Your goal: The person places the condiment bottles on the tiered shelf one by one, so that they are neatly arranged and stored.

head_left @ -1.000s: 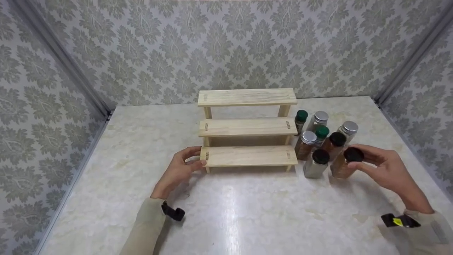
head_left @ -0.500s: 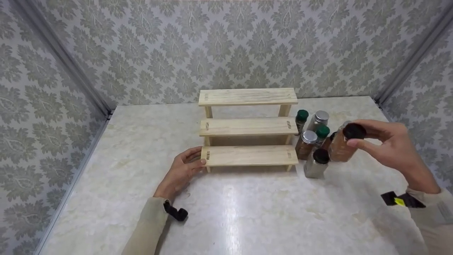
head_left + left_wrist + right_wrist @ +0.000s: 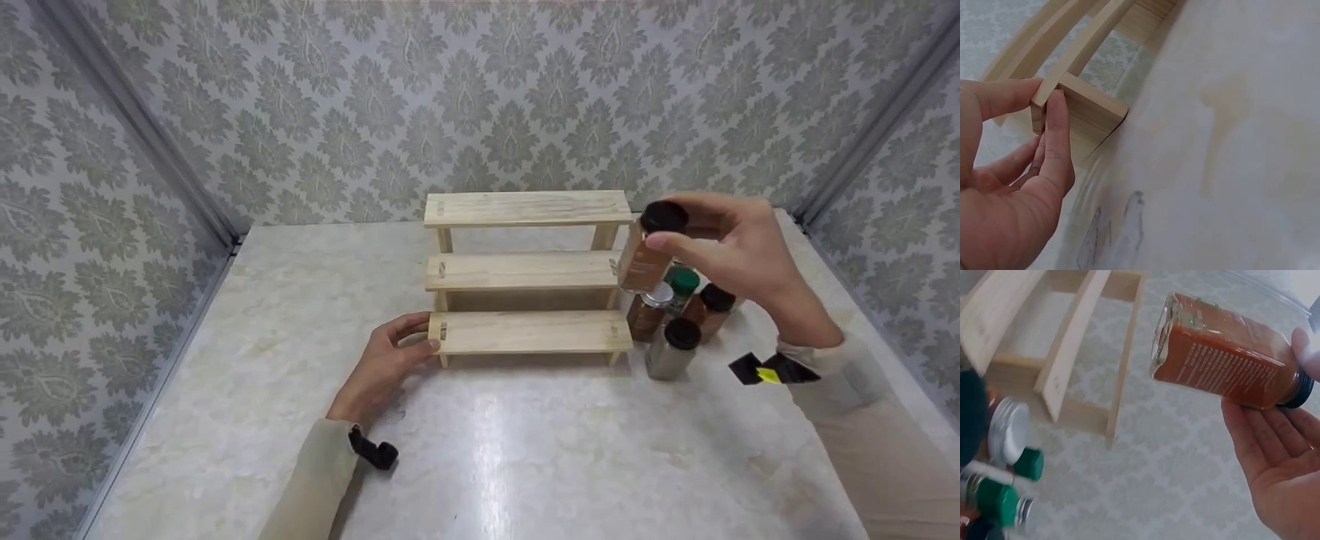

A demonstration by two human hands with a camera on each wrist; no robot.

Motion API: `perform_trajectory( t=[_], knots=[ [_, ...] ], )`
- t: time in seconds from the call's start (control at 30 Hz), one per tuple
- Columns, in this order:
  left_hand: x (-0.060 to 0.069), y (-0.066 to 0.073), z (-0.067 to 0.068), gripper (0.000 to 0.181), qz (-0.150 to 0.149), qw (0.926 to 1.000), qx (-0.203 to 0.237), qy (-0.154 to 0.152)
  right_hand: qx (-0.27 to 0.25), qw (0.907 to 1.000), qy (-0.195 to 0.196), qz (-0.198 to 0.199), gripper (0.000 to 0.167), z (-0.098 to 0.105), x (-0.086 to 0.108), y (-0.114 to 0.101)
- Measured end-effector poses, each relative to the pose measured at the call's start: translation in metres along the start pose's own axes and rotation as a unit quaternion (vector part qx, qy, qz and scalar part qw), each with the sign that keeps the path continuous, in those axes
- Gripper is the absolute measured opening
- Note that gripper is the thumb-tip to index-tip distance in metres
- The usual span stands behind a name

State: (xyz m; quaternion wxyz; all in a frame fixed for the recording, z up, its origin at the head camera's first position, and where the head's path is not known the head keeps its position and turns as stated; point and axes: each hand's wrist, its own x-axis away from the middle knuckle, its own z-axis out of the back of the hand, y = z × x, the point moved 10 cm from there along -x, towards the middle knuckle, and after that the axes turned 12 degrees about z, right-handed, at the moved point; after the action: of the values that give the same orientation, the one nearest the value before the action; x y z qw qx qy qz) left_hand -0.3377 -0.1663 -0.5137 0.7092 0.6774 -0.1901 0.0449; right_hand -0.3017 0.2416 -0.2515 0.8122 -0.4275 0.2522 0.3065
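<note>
A three-tier wooden rack (image 3: 529, 330) stands on the table. At its left front, my left hand (image 3: 384, 364) pinches the end of the lowest shelf between thumb and fingers; the left wrist view shows the thumb and fingertips on that wooden end (image 3: 1044, 101). My right hand (image 3: 739, 244) grips a spice jar (image 3: 646, 259) by its black lid and neck, held in the air beside the rack's right end. In the right wrist view this spice jar (image 3: 1224, 354) is square, filled with orange-red powder and printed with white text.
Right of the rack stand several more spice jars: one with a green lid (image 3: 682, 281), one with a silver lid (image 3: 651, 315), a black-lidded pale one (image 3: 673, 351) and a black-lidded reddish one (image 3: 711, 307). Patterned walls (image 3: 480, 97) enclose the table (image 3: 562, 450).
My right hand has lifted the orange-red spice jar off the table and carried it up and left toward the rack. My left hand has stayed on the lowest shelf.
</note>
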Motion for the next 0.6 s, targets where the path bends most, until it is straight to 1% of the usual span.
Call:
perform_trajectory(
  t=[0.17,0.27,0.37,0.47,0.6],
  knots=[
    [0.002,-0.001,0.001,0.057,0.006,1.0000,-0.004,0.002,-0.026,0.9995,-0.013,-0.013,0.034,-0.025,-0.029,-0.002],
    [0.001,-0.002,0.001,0.058,0.007,1.0000,-0.005,0.002,-0.044,0.9986,-0.026,-0.013,0.035,-0.041,-0.045,-0.003],
    [0.000,-0.003,0.000,0.059,0.006,1.0000,-0.003,-0.004,-0.056,0.9976,-0.039,-0.005,0.034,-0.057,-0.059,-0.005],
    [0.000,-0.002,0.000,0.060,0.008,1.0000,0.003,-0.005,-0.055,0.9972,-0.050,0.003,0.035,-0.072,-0.073,-0.006],
    [0.002,-0.001,0.001,0.061,0.014,0.9999,0.004,0.003,-0.038,0.9973,-0.063,0.010,0.041,-0.091,-0.092,-0.006]
  ],
)
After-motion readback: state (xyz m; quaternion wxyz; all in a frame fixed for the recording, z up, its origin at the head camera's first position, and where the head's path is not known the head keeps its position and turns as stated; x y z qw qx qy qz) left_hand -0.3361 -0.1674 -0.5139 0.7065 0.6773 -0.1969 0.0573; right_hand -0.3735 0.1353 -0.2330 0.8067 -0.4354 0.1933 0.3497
